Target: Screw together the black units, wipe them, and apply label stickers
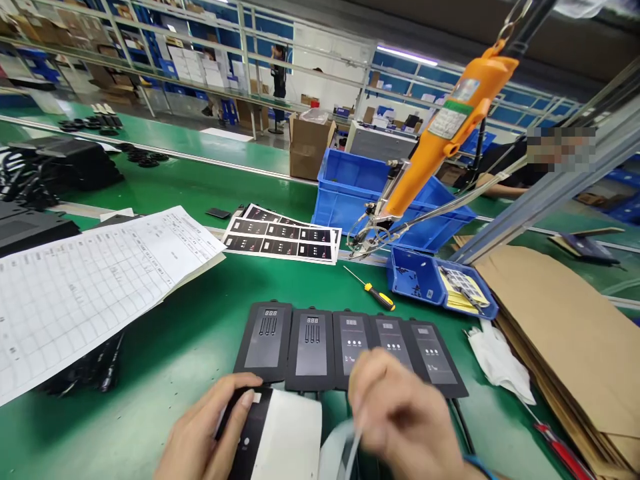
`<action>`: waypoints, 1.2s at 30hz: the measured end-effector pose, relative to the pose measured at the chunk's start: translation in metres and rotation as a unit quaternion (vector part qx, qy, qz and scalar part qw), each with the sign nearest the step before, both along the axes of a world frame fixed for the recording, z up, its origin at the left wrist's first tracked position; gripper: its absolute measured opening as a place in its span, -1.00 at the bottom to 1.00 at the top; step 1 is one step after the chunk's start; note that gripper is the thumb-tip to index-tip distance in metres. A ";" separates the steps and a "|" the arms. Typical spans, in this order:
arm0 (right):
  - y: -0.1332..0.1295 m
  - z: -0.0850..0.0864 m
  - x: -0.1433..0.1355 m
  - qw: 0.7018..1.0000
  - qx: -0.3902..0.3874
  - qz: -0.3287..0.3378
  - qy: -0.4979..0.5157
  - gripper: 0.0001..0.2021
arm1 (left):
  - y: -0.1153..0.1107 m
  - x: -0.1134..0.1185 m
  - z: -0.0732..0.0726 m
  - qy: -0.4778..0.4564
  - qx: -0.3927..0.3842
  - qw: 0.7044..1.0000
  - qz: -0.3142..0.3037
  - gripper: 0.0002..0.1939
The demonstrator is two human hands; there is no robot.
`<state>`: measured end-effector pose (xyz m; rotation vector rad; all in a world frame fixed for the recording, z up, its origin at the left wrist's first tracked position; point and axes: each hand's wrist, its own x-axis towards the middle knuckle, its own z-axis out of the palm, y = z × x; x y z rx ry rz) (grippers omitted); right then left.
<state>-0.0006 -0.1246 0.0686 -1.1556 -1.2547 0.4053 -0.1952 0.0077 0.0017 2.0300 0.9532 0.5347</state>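
Observation:
My left hand (pixel 213 427) grips a black label sheet (pixel 253 433) by its left part, thumb on top. The sheet's right part shows a white backing (pixel 295 433). My right hand (pixel 400 413), slightly blurred, pinches a pale translucent strip (pixel 340 447) just right of the sheet. Beyond both hands several black controller boxes stand side by side in a row. The leftmost box (pixel 265 340) and its neighbour (pixel 311 350) show slider marks; the rightmost box (pixel 434 360) is partly behind my right hand.
An orange electric screwdriver (pixel 445 133) hangs over blue bins (pixel 350 193). A yellow-black screwdriver (pixel 379 295), printed label sheets (pixel 280 240) and small blue trays (pixel 415 277) lie beyond the boxes. Papers (pixel 110 287) are at left, cardboard (pixel 565 333) at right. A person's arm (pixel 500 187) is at far right.

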 end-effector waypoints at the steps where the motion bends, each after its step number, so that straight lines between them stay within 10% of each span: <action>1: 0.006 0.001 0.007 0.998 -0.017 -0.035 0.050 -0.90 | 0.003 0.000 -0.004 0.008 0.049 0.998 -0.025 -0.68; 12: 0.074 -0.052 0.064 0.943 -0.240 -0.036 0.228 -0.77 | 0.013 -0.005 -0.027 0.161 0.358 0.906 -0.160 -0.55; 36: 0.077 -0.065 0.060 0.945 -0.306 -0.081 0.076 -0.81 | 0.008 0.007 -0.014 0.229 0.414 0.852 -0.226 -0.30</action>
